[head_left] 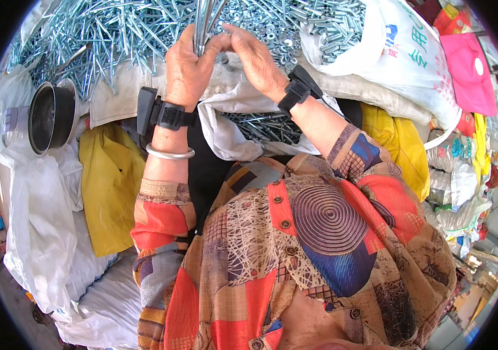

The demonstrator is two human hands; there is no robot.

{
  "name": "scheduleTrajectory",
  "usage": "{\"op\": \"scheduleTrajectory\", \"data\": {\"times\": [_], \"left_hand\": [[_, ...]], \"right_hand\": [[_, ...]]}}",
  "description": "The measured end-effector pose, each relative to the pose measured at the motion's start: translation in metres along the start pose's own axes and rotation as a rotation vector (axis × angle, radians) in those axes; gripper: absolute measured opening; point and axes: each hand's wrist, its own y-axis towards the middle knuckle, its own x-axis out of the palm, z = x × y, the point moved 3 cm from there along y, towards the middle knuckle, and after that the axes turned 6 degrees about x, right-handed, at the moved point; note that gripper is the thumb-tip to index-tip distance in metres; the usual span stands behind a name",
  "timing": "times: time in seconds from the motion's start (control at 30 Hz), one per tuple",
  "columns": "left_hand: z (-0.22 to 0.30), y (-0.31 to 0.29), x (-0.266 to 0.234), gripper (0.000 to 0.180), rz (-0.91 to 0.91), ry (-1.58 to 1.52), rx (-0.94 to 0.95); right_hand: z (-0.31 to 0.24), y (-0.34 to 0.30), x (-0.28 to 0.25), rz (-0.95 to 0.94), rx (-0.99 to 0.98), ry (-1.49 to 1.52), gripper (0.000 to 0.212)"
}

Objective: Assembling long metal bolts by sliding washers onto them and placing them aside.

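My left hand (187,70) is closed around several long silver bolts (204,20), which stand up out of the fist. My right hand (254,61) bends in from the right, its fingertips meeting the left thumb and fingers. Whatever the right fingertips grip is hidden. Just below the joined fingers shows a small round metal end (222,58). Beyond both hands spreads a heap of long silver bolts (115,35), with loose washers (281,44) to its right. An open white bag (234,137) below my wrists holds darker bolts (266,125).
At the left a black pan (50,119) rests against white plastic sacking (42,233). A white printed sack (403,64) with short metal pieces (339,35) lies at the right, beside a pink bag (467,73). Yellow cloth (106,186) covers my knees.
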Motion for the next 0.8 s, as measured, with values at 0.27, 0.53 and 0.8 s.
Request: {"op": "scheduleTrajectory", "data": {"times": [0.27,0.53,0.8], "left_hand": [[-0.002,-0.002,-0.004,0.029,-0.012,0.052,-0.017],[-0.002,-0.001,-0.003,0.03,-0.01,0.006,-0.049],[0.004,-0.019,-0.007,0.016,0.101,-0.443,-0.383]], "right_hand": [[-0.009,-0.002,-0.007,0.015,0.023,-0.113,0.062],[-0.005,0.001,-0.002,-0.284,-0.186,-0.63,0.028],[-0.029,-0.016,-0.001,-0.304,-0.144,-0.54,0.018]]}}
